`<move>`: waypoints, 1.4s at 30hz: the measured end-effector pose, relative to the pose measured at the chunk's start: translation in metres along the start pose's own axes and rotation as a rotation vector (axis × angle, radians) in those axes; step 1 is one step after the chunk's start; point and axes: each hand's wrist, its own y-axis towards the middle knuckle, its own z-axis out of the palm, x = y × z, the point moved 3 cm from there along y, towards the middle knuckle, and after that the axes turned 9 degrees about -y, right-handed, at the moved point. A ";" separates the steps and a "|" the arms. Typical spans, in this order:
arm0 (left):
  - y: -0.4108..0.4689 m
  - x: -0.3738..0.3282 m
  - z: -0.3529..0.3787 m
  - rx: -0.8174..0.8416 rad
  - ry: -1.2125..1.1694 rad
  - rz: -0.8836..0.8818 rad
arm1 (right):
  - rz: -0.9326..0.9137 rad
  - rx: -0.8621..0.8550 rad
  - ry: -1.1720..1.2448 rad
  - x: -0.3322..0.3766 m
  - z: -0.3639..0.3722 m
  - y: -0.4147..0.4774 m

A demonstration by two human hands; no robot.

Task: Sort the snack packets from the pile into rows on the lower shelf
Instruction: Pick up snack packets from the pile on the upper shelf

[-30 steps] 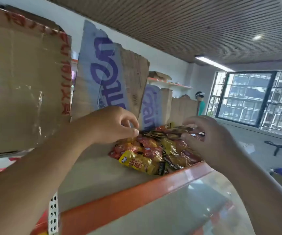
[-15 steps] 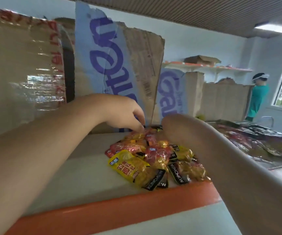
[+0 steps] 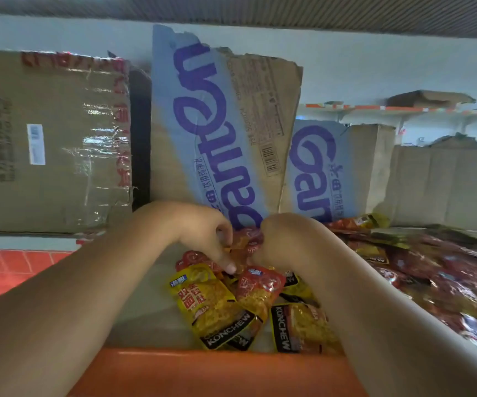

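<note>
1. Head view puts my left hand (image 3: 200,233) at centre, fingers curled down, thumb and fingertips pinching an orange-red packet (image 3: 244,243) just above the heap.
2. My right hand (image 3: 284,242) sits just beside it, knuckles towards the lens and fingers folded out of sight. The same packet's right edge runs in behind them, so I cannot tell whether this hand grips it or only touches it.
3. Directly under both hands lies the pile (image 3: 260,293) of snack packets, red and yellow ones overlapping at all angles.
4. Nearest me in that heap, a yellow packet (image 3: 211,308) lies tilted, a black band with white lettering at its lower end.
5. All of this lies on a beige shelf board (image 3: 145,310) with an orange front lip (image 3: 217,371).
6. To the right, behind my right forearm, I see a wider spread of dark red packets (image 3: 438,276), too blurred to read.
7. Behind the heap, blue-printed cardboard (image 3: 217,124) leans upright, with a second blue-printed piece (image 3: 317,173) to its right.
8. Far left stands a taped brown box (image 3: 51,141).
</note>
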 end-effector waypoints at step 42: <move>-0.017 -0.030 0.008 -0.200 -0.015 -0.006 | -0.105 -0.146 0.257 -0.037 -0.008 -0.010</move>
